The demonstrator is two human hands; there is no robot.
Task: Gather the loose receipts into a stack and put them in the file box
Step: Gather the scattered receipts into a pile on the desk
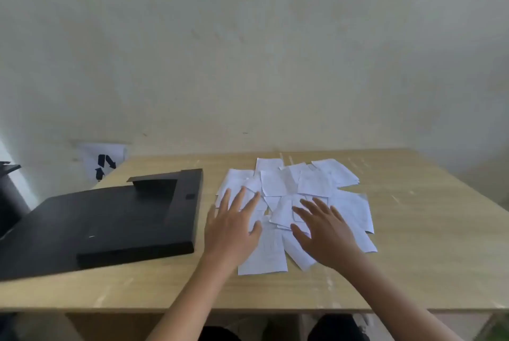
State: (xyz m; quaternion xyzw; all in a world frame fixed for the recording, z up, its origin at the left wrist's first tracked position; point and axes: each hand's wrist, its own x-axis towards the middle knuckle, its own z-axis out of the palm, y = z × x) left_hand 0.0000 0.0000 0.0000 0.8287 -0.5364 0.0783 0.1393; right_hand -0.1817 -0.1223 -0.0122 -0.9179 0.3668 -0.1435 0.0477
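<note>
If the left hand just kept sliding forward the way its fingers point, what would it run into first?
Probably more receipts: the left hand lies open on the near edge of the scattered pile, fingers aimed away and slightly right. Beyond them is bare table, then the wall.

One head-worn view looks forward and down from the near edge of the worktop (413,230), close above it. It faces the far wall (248,51), which fills the upper half. Both forearms enter from the bottom.

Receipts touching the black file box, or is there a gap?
Apart. In the head view a strip of bare table shows between the file box and the nearest receipts.
</note>
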